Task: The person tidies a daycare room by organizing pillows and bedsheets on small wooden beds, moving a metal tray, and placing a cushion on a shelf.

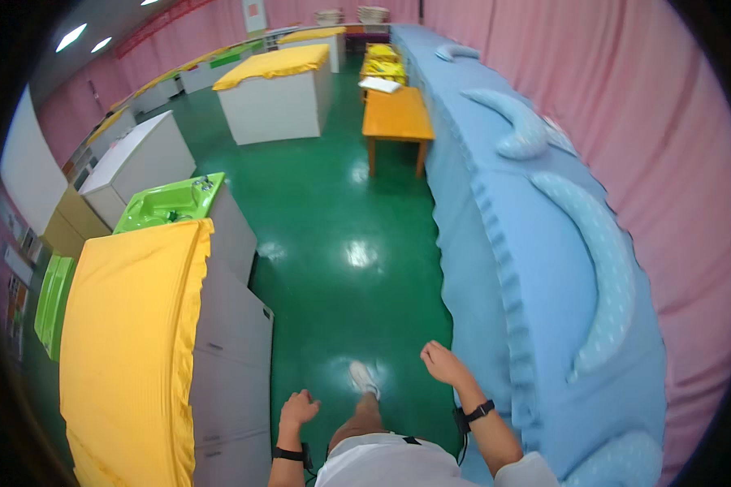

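Note:
My right hand hangs low over the green floor, beside the long blue-draped table. Its fingers are curled together, and I see nothing in them. Lower and to the left, my left hand is loosely curled near the white cabinet, with no object showing in it. Both wrists wear a black band. On the blue cloth lies a pale blue patterned crescent-shaped pillow, and a smaller curved pillow rests farther back. Neither hand touches the table or the pillows.
The cabinet carries a yellow cover, with a green sink beyond it. Ahead stands an orange wooden table. A white counter with a yellow cloth stands farther left. Green floor runs between; pink curtains hang right.

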### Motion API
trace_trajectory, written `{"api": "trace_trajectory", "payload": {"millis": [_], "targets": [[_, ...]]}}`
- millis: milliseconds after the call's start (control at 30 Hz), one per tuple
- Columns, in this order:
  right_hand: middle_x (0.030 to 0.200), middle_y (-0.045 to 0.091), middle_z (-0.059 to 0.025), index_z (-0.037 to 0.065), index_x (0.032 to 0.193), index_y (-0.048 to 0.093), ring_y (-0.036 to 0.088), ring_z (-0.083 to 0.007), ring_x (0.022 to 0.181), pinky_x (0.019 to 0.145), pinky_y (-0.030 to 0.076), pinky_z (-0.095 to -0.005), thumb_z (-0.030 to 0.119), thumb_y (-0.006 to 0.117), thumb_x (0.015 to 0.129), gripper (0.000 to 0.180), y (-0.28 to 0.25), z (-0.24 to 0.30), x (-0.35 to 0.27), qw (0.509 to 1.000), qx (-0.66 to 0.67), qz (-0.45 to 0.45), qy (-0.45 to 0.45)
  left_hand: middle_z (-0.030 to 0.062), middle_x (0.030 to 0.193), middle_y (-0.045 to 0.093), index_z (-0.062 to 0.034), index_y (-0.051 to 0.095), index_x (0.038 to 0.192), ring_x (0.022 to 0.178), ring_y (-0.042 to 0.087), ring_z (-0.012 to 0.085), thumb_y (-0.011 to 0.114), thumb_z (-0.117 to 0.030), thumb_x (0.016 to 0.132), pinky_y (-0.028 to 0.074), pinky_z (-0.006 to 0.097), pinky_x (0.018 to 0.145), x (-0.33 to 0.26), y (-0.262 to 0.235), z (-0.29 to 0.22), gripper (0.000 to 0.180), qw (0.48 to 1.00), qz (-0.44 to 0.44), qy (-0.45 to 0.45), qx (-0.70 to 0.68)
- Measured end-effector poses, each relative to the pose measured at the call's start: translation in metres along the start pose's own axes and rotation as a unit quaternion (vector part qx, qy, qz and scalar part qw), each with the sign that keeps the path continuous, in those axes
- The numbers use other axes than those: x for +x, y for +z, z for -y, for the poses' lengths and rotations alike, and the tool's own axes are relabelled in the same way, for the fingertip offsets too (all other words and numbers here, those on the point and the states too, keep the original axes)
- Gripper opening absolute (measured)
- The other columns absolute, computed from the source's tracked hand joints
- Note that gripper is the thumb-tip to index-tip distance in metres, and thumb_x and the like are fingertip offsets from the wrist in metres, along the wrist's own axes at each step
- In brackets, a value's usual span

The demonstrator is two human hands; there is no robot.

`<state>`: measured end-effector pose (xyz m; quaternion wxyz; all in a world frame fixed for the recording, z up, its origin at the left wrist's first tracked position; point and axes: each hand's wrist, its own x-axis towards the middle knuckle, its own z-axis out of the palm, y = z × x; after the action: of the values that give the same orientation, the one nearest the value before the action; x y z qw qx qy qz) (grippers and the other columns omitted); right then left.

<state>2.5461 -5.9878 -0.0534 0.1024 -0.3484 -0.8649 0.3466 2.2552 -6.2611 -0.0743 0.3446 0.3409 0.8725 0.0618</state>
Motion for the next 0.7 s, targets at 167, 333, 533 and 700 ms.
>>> {"api": "trace_trajectory", "payload": {"millis": [167, 333, 533, 700], "targets": [[0.093, 0.056, -0.0209, -0.002, 0.092, 0.052, 0.056, -0.0389, 0.093, 0.081, 0.046, -0.0451, 0.016, 0.043, 0.095, 0.021, -0.017, -0.011, 0.156, 0.998, 0.047, 0.007, 0.037, 0.0229, 0.115, 0.06, -0.0048, 0.06, 0.109, 0.106, 0.058, 0.04, 0.061, -0.04, 0.08, 0.047, 0.047, 0.093, 0.165, -0.086, -0.043, 0.045, 1.0, 0.015, 0.009, 0.02], [0.094, 0.057, -0.0213, -0.002, 0.093, 0.053, 0.056, -0.0389, 0.092, 0.082, 0.046, -0.0444, 0.015, 0.042, 0.096, 0.02, -0.052, -0.033, 0.317, 0.997, 0.054, 0.011, 0.058, 0.0216, 0.11, 0.063, -0.005, 0.06, 0.107, 0.104, 0.06, 0.0381, 0.062, -0.038, 0.082, 0.048, 0.048, 0.09, 0.317, -0.204, -0.108, 0.041, 0.998, -0.034, 0.051, 0.015], [0.082, 0.056, -0.0164, -0.002, 0.09, 0.051, 0.061, -0.0275, 0.07, 0.069, 0.049, -0.0381, 0.016, 0.044, 0.097, 0.02, -0.079, -0.088, 0.535, 0.998, 0.051, -0.028, 0.029, 0.0201, 0.107, 0.064, -0.0046, 0.06, 0.106, 0.103, 0.06, 0.0374, 0.061, -0.037, 0.083, 0.049, 0.047, 0.088, 0.503, -0.309, -0.168, 0.039, 0.997, -0.069, 0.034, -0.017], [0.082, 0.055, -0.0164, -0.002, 0.09, 0.051, 0.06, -0.0285, 0.075, 0.072, 0.048, -0.0388, 0.015, 0.046, 0.095, 0.018, -0.115, -0.083, 0.74, 1.0, 0.019, 0.016, -0.009, 0.0203, 0.107, 0.066, -0.0059, 0.062, 0.107, 0.103, 0.062, 0.0367, 0.061, -0.038, 0.083, 0.049, 0.046, 0.088, 0.623, -0.395, -0.201, 0.04, 0.998, 0.0, -0.048, -0.031]]}}
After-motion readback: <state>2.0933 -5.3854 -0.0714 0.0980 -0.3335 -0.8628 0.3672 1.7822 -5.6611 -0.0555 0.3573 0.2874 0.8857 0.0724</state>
